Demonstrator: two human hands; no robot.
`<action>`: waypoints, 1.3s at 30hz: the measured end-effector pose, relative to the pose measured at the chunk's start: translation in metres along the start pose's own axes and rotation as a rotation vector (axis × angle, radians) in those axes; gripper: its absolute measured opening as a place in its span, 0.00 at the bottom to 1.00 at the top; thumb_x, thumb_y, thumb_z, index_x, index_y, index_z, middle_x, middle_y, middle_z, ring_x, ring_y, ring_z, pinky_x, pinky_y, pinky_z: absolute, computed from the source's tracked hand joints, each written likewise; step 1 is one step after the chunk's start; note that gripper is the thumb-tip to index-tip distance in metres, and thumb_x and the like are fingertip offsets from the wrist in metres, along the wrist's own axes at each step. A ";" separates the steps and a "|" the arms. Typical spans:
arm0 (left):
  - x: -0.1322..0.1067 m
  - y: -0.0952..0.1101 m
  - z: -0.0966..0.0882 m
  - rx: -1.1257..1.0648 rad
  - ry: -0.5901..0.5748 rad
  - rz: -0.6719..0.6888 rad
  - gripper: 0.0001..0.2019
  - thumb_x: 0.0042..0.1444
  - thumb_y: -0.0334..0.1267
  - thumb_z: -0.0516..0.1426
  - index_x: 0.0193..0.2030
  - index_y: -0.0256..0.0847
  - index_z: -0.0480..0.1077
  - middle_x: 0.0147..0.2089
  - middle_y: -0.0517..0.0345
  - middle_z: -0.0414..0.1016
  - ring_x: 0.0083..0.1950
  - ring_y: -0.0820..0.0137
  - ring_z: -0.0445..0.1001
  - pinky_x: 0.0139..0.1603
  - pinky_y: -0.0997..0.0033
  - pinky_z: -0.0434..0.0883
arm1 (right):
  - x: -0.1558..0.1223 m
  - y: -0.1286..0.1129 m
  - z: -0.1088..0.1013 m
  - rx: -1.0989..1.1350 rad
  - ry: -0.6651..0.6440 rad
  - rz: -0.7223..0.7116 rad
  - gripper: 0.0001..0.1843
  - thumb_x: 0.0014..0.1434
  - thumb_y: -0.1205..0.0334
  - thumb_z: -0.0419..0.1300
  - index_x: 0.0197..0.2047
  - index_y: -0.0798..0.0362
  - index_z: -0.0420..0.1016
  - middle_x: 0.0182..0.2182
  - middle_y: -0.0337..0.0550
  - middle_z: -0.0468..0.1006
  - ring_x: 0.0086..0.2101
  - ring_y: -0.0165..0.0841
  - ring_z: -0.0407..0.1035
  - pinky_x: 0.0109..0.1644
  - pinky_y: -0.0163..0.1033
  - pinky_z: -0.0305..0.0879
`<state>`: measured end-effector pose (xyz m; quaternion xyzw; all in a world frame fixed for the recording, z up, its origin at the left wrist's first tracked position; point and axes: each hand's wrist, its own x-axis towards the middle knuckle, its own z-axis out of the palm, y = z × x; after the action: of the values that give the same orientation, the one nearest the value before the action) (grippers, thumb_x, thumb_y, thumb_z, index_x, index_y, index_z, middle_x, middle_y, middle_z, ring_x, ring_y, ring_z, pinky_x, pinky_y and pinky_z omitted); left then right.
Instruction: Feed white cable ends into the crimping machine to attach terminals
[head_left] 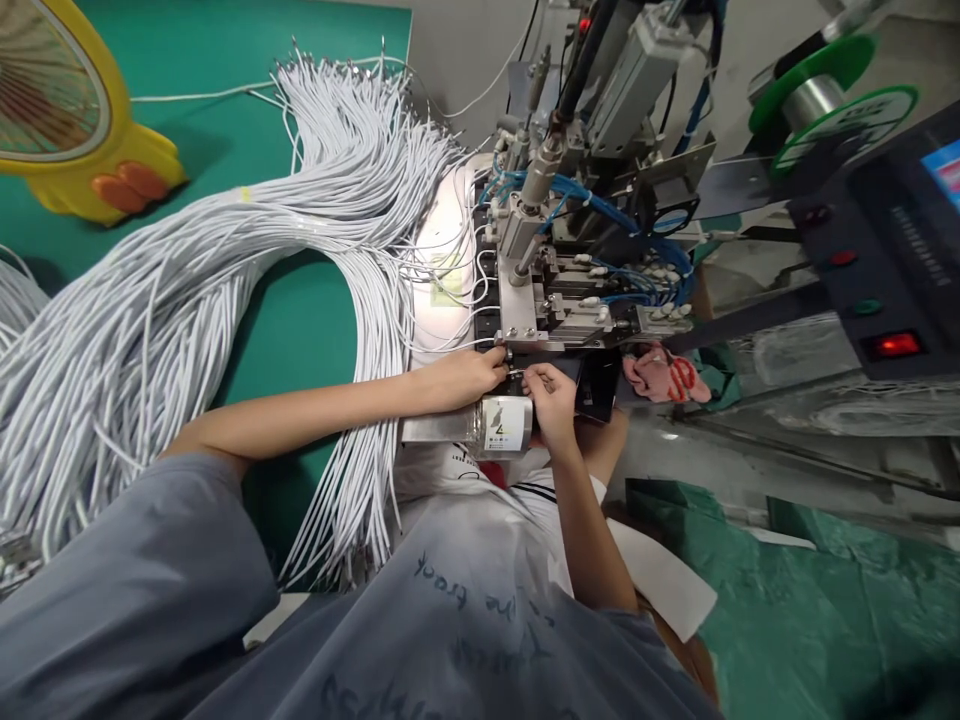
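My left hand [474,376] reaches across the white cables to the front end of the machine's black rail. Its fingers are pressed together there, and what they hold is hidden. Facing it, my right hand [553,394] pinches a small shiny metal piece [515,374] between thumb and finger, close to the left fingertips. Just below both hands is a metal block with a white label [505,424]. Thin white cable ends [450,347] run into the machine [517,300] beside my left hand.
A thick bundle of white cables [225,220] covers much of the green table [307,300]. A yellow fan [112,110] stands at far left. On the right are a wire spool [817,100], a control box [892,250] with lit switch, and a pink cloth [660,373].
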<state>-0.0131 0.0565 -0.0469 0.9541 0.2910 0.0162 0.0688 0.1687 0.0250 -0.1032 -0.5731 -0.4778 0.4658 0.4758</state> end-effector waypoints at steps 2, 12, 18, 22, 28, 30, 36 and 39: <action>0.000 -0.001 0.000 0.002 0.006 0.013 0.14 0.59 0.26 0.48 0.49 0.28 0.69 0.40 0.47 0.69 0.29 0.72 0.72 0.29 0.71 0.68 | 0.000 0.000 0.001 0.017 -0.002 0.014 0.08 0.52 0.58 0.57 0.26 0.53 0.68 0.20 0.34 0.66 0.22 0.27 0.60 0.28 0.34 0.58; 0.001 0.000 -0.004 0.052 -0.010 0.024 0.18 0.60 0.26 0.48 0.56 0.34 0.65 0.40 0.49 0.68 0.25 0.74 0.71 0.25 0.73 0.67 | 0.001 -0.001 -0.002 0.036 -0.075 0.083 0.10 0.54 0.56 0.57 0.27 0.53 0.68 0.20 0.35 0.66 0.22 0.27 0.60 0.26 0.33 0.57; 0.002 0.000 -0.005 0.084 -0.017 0.033 0.19 0.60 0.26 0.48 0.57 0.34 0.65 0.41 0.48 0.69 0.26 0.74 0.71 0.26 0.74 0.66 | 0.003 -0.002 -0.002 0.021 -0.085 0.072 0.09 0.53 0.57 0.57 0.26 0.53 0.67 0.19 0.34 0.66 0.21 0.26 0.60 0.26 0.33 0.58; 0.002 0.000 -0.005 0.103 -0.010 0.043 0.18 0.60 0.26 0.47 0.57 0.33 0.64 0.42 0.47 0.69 0.28 0.72 0.72 0.26 0.73 0.67 | 0.004 -0.003 -0.002 0.016 -0.105 0.054 0.08 0.53 0.59 0.57 0.26 0.53 0.67 0.18 0.33 0.65 0.21 0.26 0.59 0.26 0.33 0.57; 0.002 0.002 -0.005 0.153 -0.009 0.066 0.17 0.61 0.26 0.47 0.56 0.30 0.64 0.44 0.43 0.69 0.31 0.71 0.72 0.25 0.74 0.65 | 0.007 -0.004 -0.004 -0.008 -0.187 0.072 0.10 0.55 0.57 0.55 0.26 0.52 0.64 0.19 0.33 0.64 0.20 0.26 0.58 0.25 0.33 0.56; 0.002 0.003 -0.006 0.165 -0.016 0.074 0.16 0.61 0.26 0.46 0.55 0.29 0.65 0.44 0.43 0.69 0.32 0.71 0.73 0.25 0.74 0.65 | 0.008 -0.002 -0.004 -0.022 -0.217 0.064 0.11 0.57 0.55 0.54 0.27 0.52 0.64 0.19 0.33 0.64 0.21 0.26 0.57 0.25 0.33 0.55; 0.000 0.004 -0.013 0.140 -0.025 0.042 0.14 0.58 0.25 0.47 0.47 0.30 0.70 0.39 0.46 0.70 0.28 0.70 0.72 0.23 0.72 0.63 | 0.007 0.009 0.006 -0.073 -0.095 -0.045 0.21 0.57 0.42 0.53 0.23 0.50 0.58 0.17 0.31 0.54 0.21 0.26 0.52 0.24 0.33 0.52; -0.004 0.006 -0.022 0.104 -0.104 -0.047 0.10 0.55 0.24 0.49 0.33 0.31 0.72 0.33 0.48 0.71 0.27 0.70 0.71 0.21 0.72 0.60 | 0.008 0.013 0.012 -0.071 -0.066 -0.050 0.23 0.57 0.40 0.51 0.23 0.50 0.56 0.17 0.31 0.53 0.21 0.27 0.51 0.24 0.33 0.51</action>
<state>-0.0146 0.0525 -0.0245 0.9488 0.3099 -0.0502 0.0348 0.1587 0.0328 -0.1180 -0.5619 -0.5236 0.4551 0.4505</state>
